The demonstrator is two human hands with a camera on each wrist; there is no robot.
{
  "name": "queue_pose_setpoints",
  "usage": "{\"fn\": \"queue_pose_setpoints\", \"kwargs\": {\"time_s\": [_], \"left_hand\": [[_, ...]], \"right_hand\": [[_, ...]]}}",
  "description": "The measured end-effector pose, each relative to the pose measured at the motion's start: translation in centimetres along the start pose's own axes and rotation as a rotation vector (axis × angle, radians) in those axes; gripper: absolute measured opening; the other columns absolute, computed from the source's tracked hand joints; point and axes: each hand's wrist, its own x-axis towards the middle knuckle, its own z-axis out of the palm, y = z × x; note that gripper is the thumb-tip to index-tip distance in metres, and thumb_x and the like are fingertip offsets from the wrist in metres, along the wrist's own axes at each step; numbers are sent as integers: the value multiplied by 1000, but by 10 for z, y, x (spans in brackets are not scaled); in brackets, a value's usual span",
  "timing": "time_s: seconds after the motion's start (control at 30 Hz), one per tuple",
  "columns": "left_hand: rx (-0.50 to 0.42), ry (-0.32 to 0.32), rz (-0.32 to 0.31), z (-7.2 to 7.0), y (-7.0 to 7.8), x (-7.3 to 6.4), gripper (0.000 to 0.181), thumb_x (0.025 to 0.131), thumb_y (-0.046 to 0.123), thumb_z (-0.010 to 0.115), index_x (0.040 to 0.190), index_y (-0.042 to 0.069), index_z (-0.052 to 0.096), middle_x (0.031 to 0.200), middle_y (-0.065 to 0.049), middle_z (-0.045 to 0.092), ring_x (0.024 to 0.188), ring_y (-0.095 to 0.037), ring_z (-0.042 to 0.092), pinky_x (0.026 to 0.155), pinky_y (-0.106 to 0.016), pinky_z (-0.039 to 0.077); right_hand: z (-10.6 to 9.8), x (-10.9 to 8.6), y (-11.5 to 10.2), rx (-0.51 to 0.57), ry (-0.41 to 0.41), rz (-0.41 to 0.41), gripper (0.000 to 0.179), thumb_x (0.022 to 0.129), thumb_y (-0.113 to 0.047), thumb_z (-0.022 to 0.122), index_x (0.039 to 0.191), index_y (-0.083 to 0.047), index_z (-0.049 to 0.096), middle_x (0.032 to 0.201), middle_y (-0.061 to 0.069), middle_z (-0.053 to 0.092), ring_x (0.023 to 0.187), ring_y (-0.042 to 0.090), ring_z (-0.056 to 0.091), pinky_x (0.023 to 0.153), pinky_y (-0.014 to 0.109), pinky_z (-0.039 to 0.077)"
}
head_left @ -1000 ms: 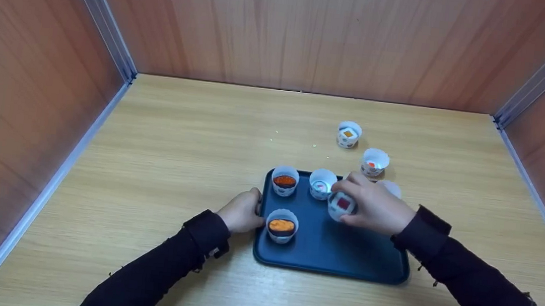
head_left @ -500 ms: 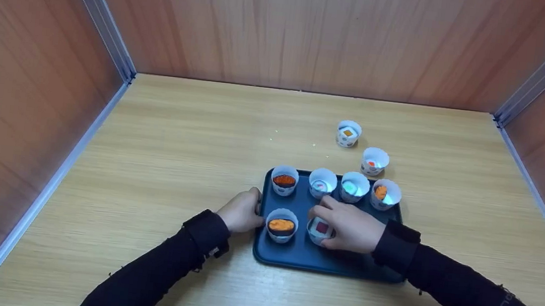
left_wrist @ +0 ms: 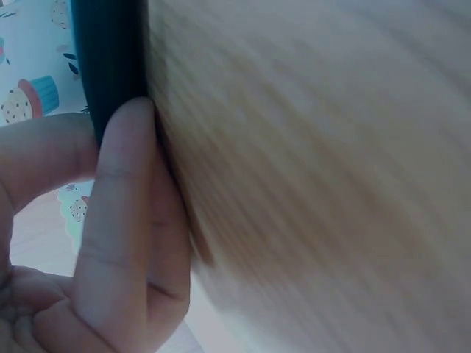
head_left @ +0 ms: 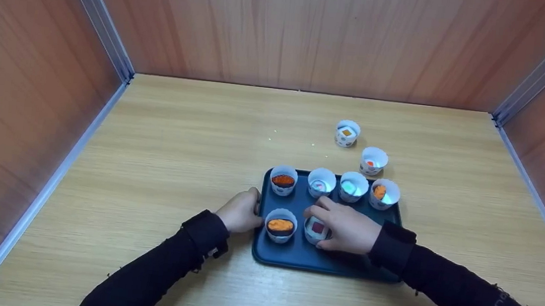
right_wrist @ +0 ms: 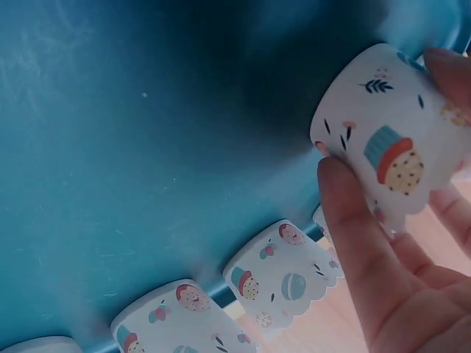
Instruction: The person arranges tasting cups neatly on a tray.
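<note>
A dark blue tray [head_left: 342, 259] lies on the table, its left edge pinched between the thumb and fingers of my left hand [head_left: 240, 211]. In the left wrist view, the fingers [left_wrist: 121, 213] press against the tray's rim [left_wrist: 110, 59]. My right hand [head_left: 348, 227] holds a paper cup [right_wrist: 397, 140] printed with cupcakes, upright on the tray's front half. A white piece with a dark red square [head_left: 318, 227] shows inside it. Just left stands a cup with an orange-topped piece [head_left: 280, 226]. Along the back of the tray is a row of several cups, including one with a red-orange topping [head_left: 283, 180].
Behind the tray, two more cups stand on the table: one with an orange-marked white piece [head_left: 347, 133], one with a small red-orange piece [head_left: 374, 161]. Tiny crumbs lie near them. Wood panels [head_left: 285, 32] enclose the table at the back and sides.
My right hand has carried its cup leftward and down to the tray's front half, beside the orange-topped one. The back-row cups at right are now uncovered. My left hand stays put.
</note>
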Motion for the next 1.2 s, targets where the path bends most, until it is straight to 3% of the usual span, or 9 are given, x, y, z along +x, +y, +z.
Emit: {"fn": "queue_pose_setpoints", "kwargs": {"time_s": [0.17, 0.33, 0.47, 0.63, 0.77, 0.9, 1.2], "left_hand": [[17, -5, -16, 0, 1, 0, 32, 79, 3, 72, 103, 0, 52, 82, -3, 50, 76, -19, 49, 68, -29, 40], [24, 1, -17, 0, 1, -1, 33, 79, 5, 73, 104, -1, 52, 84, -5, 52, 78, -19, 50, 70, -30, 41], [32, 10, 0, -1, 1, -2, 32, 78, 5, 74, 102, -1, 52, 82, -6, 52, 75, -18, 48, 67, -29, 39], [36, 0, -16, -1, 0, -2, 31, 79, 6, 73, 101, 0, 52, 78, -3, 48, 73, -18, 47, 64, -27, 37], [28, -7, -28, -2, 0, -2, 31, 80, 6, 73, 101, 0, 51, 80, -3, 48, 74, -19, 48, 65, -28, 38], [12, -10, -46, -2, 1, -2, 31, 80, 6, 73, 102, 1, 52, 81, -4, 49, 75, -19, 48, 65, -28, 39], [8, -6, -40, -3, 1, -3, 32, 79, 4, 73, 102, 0, 52, 82, -5, 50, 75, -19, 49, 65, -28, 39]], "right_hand": [[-3, -3, 0, -31, 12, -28, 59, 81, -42, 77, 133, -27, 55, 120, -3, 53, 94, 10, 53, 81, 27, 50], [-12, -8, 3, -52, 60, -47, 67, 80, -55, 73, 138, -28, 53, 143, 3, 48, 121, 18, 51, 100, 41, 48], [-27, -14, 9, -92, 159, -56, 74, 80, -60, 71, 144, -32, 48, 155, 7, 39, 139, 30, 40, 110, 55, 36], [-51, -17, 23, -137, 292, -41, 89, 74, -63, 74, 150, -37, 36, 164, 6, 21, 148, 41, 20, 114, 65, 18], [-73, -16, 40, -134, 315, 67, 101, 72, -69, 71, 154, -40, 22, 166, 3, 2, 149, 46, 9, 112, 70, 16], [-93, -11, 62, -89, 303, 223, 105, 72, -70, 70, 155, -45, 10, 166, 5, -7, 149, 47, 4, 108, 75, 17], [-116, 9, 104, -10, 259, 418, 101, 79, -57, 73, 157, -37, 12, 164, 13, -13, 147, 52, -4, 106, 77, 14]]}}
